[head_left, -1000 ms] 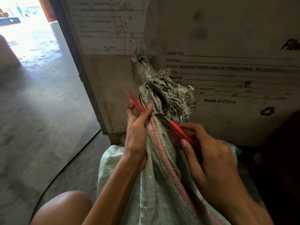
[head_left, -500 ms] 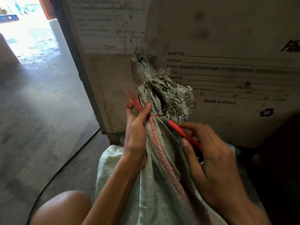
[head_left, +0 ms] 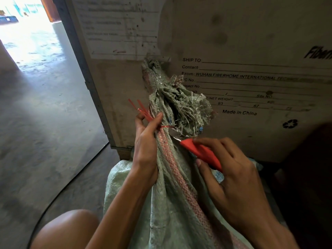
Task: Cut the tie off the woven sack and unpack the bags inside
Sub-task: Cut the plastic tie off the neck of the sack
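Note:
A pale green woven sack (head_left: 167, 203) with a pink stripe stands between my arms, its frayed mouth (head_left: 181, 105) bunched up above a red plastic tie (head_left: 166, 127) wound around the neck. The tie's loose ends (head_left: 142, 110) stick out to the upper left. My left hand (head_left: 146, 146) grips the sack's neck just below the tie, thumb and forefinger pinching the tie's ends. My right hand (head_left: 228, 173) holds a red-handled cutter (head_left: 201, 151), its metal blade tip (head_left: 177, 139) against the sack just below the tie. The contents are hidden.
A big wooden shipping crate (head_left: 233, 42) with printed labels stands right behind the sack. Bare concrete floor (head_left: 45, 123) stretches left toward a bright doorway. A black cable (head_left: 59, 193) curves across the floor. My bare knee (head_left: 66, 229) is at the bottom left.
The cutter has pulled back down and to the right, so its blade tip now sits below the tie instead of at it. My left hand keeps its grip.

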The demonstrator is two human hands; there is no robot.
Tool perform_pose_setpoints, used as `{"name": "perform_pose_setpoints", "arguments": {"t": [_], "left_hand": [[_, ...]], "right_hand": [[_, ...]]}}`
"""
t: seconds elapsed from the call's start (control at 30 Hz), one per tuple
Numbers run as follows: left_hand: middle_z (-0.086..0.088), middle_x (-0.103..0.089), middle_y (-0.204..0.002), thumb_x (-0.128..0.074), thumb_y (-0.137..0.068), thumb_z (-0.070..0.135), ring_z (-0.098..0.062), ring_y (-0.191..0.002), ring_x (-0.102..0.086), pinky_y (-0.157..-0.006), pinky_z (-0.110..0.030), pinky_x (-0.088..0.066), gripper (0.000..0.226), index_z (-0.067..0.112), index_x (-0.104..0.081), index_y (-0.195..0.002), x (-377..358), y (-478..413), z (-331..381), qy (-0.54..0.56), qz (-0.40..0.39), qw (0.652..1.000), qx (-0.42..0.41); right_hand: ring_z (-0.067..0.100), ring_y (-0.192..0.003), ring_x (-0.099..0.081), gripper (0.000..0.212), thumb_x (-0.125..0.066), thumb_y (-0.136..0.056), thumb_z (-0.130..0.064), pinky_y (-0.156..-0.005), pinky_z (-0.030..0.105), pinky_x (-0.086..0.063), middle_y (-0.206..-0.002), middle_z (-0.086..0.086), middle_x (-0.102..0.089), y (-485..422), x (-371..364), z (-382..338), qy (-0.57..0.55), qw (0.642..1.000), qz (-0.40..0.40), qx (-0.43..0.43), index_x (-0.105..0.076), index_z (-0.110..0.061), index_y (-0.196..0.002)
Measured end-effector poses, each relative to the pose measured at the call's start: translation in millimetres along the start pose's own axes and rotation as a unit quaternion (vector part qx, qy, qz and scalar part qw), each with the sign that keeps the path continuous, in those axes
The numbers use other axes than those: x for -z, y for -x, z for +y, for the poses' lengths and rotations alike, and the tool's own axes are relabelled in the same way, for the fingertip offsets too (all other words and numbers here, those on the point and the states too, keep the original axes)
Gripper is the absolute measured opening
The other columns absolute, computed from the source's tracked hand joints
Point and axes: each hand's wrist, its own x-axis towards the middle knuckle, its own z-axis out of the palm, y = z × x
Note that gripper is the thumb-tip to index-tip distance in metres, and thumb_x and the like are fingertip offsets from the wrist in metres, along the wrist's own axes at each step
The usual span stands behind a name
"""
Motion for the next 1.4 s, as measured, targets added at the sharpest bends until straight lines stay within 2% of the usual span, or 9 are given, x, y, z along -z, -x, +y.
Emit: {"name": "perform_pose_setpoints", "arguments": {"t": [0.43,0.77,0.83,0.9,0.97,1.07,1.17,1.3,1.4], "left_hand": [[0.000,-0.072,-0.068,-0.054,-0.101,0.020,-0.016,-0.059,-0.067,-0.060,-0.030,-0.060,0.031,0.017,-0.047,-0.131,-1,5,2,0.007,-0.034,0.999,0.006],[-0.002,-0.072,-0.073,-0.057,-0.100,0.021,-0.021,-0.064,-0.066,-0.069,-0.039,-0.058,0.035,0.018,-0.048,-0.133,-2,5,2,-0.007,-0.020,1.000,0.016],[-0.006,-0.073,-0.084,-0.058,-0.099,0.022,-0.028,-0.075,-0.068,-0.081,-0.048,-0.058,0.035,0.019,-0.050,-0.132,-3,5,1,-0.016,-0.011,1.000,0.012],[-0.011,-0.071,-0.110,-0.062,-0.095,0.026,-0.037,-0.100,-0.067,-0.101,-0.059,-0.051,0.036,0.022,-0.054,-0.130,-5,5,0,-0.031,0.005,0.999,0.009],[-0.015,-0.067,-0.125,-0.064,-0.093,0.029,-0.043,-0.117,-0.063,-0.105,-0.060,-0.048,0.038,0.023,-0.055,-0.129,-7,6,-1,-0.040,0.013,0.999,0.010],[-0.014,-0.068,-0.122,-0.060,-0.098,0.026,-0.038,-0.107,-0.066,-0.102,-0.058,-0.051,0.033,0.024,-0.054,-0.131,-10,8,-2,-0.047,0.010,0.999,0.009],[-0.018,-0.068,-0.119,-0.061,-0.097,0.029,-0.033,-0.099,-0.064,-0.099,-0.056,-0.052,0.027,0.023,-0.058,-0.123,-13,9,-4,-0.062,0.003,0.998,0.003],[-0.007,-0.066,-0.090,-0.063,-0.095,0.031,-0.025,-0.084,-0.064,-0.081,-0.043,-0.053,0.017,0.021,-0.063,-0.110,-14,8,-6,-0.075,0.024,0.997,-0.003],[-0.006,-0.067,-0.092,-0.069,-0.088,0.038,-0.028,-0.091,-0.065,-0.087,-0.047,-0.053,0.024,0.022,-0.066,-0.107,-13,8,-8,-0.086,0.038,0.996,-0.006]], "right_hand": [[0.014,-0.097,-0.058,0.034,-0.064,-0.092,-0.027,-0.075,0.035,-0.052,-0.106,-0.008,-0.057,0,-1,1,0.005,1.000,0.016,0.007,-0.060,-0.035,-0.125],[0.013,-0.099,-0.058,0.034,-0.067,-0.090,-0.026,-0.077,0.035,-0.052,-0.105,-0.008,-0.060,-1,-1,3,-0.012,1.000,0.011,0.007,-0.061,-0.035,-0.122],[0.013,-0.099,-0.057,0.036,-0.068,-0.089,-0.025,-0.077,0.034,-0.051,-0.104,-0.009,-0.059,-1,-1,3,-0.005,1.000,0.016,0.003,-0.061,-0.035,-0.122],[0.013,-0.099,-0.055,0.038,-0.070,-0.088,-0.024,-0.079,0.033,-0.051,-0.105,-0.008,-0.058,0,0,3,0.005,1.000,0.023,0.000,-0.061,-0.035,-0.123],[0.014,-0.098,-0.055,0.038,-0.070,-0.087,-0.024,-0.079,0.035,-0.050,-0.105,-0.007,-0.059,0,0,4,0.008,0.999,0.031,-0.001,-0.062,-0.033,-0.123],[0.016,-0.099,-0.053,0.037,-0.070,-0.088,-0.023,-0.079,0.038,-0.049,-0.105,-0.008,-0.060,0,2,5,0.015,0.999,0.037,0.000,-0.061,-0.035,-0.122],[0.016,-0.098,-0.052,0.038,-0.072,-0.088,-0.021,-0.080,0.039,-0.047,-0.106,-0.010,-0.062,0,4,5,0.018,0.999,0.039,0.001,-0.060,-0.036,-0.122],[0.018,-0.090,-0.049,0.043,-0.076,-0.082,-0.011,-0.074,0.041,-0.045,-0.101,-0.008,-0.065,1,6,6,0.039,0.997,0.062,0.013,-0.065,-0.032,-0.118],[0.017,-0.088,-0.048,0.042,-0.078,-0.081,-0.011,-0.070,0.040,-0.044,-0.099,-0.008,-0.066,1,8,7,0.051,0.995,0.081,0.030,-0.068,-0.030,-0.116]]}}
